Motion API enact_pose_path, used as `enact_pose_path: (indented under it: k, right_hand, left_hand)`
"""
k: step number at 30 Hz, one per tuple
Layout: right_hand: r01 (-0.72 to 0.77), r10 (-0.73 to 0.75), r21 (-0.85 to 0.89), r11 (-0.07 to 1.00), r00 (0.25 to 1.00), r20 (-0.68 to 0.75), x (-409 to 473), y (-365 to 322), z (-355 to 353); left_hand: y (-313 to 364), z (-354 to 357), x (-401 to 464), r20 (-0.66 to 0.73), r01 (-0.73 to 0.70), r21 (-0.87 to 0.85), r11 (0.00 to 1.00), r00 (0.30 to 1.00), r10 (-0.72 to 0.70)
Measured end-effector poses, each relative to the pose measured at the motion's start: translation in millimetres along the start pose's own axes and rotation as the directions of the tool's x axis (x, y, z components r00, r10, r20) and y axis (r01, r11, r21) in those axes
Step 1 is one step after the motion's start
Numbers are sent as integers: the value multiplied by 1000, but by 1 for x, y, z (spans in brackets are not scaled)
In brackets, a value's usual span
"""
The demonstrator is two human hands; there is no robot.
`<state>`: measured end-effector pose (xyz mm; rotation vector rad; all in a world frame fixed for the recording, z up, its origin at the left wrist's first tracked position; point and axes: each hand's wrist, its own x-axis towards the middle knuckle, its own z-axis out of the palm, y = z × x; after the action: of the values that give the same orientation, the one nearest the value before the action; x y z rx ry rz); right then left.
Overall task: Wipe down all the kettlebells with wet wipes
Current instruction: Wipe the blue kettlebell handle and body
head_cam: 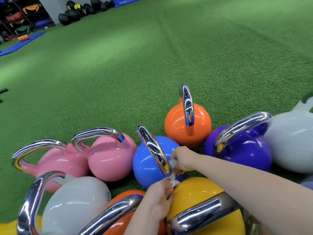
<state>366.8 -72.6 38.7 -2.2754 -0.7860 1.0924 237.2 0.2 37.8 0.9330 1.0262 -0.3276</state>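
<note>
Several coloured kettlebells with chrome handles stand crowded on green turf. A blue kettlebell [147,165] sits in the middle. A white wet wipe [172,173] is looped round the lower end of its chrome handle [153,146]. My right hand [182,160] pinches the wipe's upper end beside the handle. Below it, my left hand [160,199] grips the wipe's lower end, over a yellow kettlebell [199,195]. Two pink kettlebells [108,160] stand to the left, an orange kettlebell [177,126] behind and a purple kettlebell [245,148] to the right.
Grey kettlebells [72,206] and a second orange kettlebell [120,223] crowd the near edge, with another grey one [293,141] at the right. Open turf [152,56] stretches ahead. Black medicine balls [74,12], racks and blue mats [22,44] line the far left wall.
</note>
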Motion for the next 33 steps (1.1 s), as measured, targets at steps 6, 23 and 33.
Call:
enact_pose_path:
  k: [6,23,33]
  right_hand:
    - [123,-154,-144,982,960,-232,4,-7,-1]
    - [-39,4,252,967,990,138,0,3,-12]
    - [-4,-65,476,879,990,129,-7,3,-22]
  left_hand:
    - [6,23,-5,-8,-33,-34,999,999,33]
    - [-4,2,8,-152,-448,687,572,681,716]
    - [-4,3,2,-77,-616,424,664,706,704]
